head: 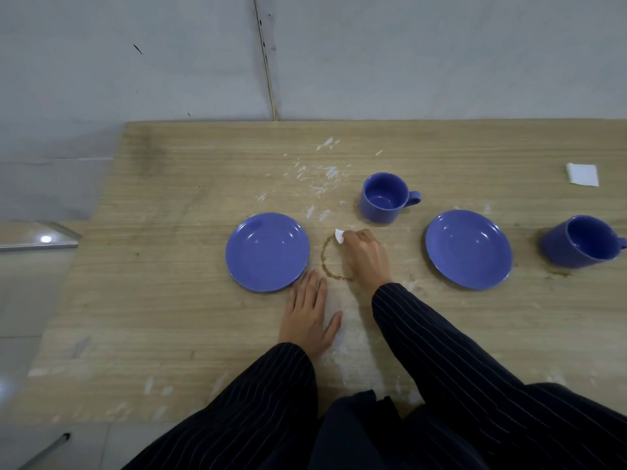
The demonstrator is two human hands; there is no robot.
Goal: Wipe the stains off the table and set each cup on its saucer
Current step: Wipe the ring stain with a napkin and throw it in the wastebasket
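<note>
A brown ring-shaped stain (326, 262) marks the wooden table (169, 300) between two blue saucers, the left saucer (267, 251) and the right saucer (469, 249). My right hand (364, 257) is shut on a small white tissue (339, 236), pressing it at the ring's top edge. My left hand (310, 315) lies flat and open on the table just below the left saucer. One blue cup (385, 197) stands upright behind the stain. A second blue cup (581, 241) sits at the far right, with another brown stain (559, 273) under its near side.
A folded white tissue (582, 175) lies at the back right. White smears and crumbs (315, 178) are scattered across the table's middle and near edge. The table's left edge drops to a tiled floor; a grey wall stands behind.
</note>
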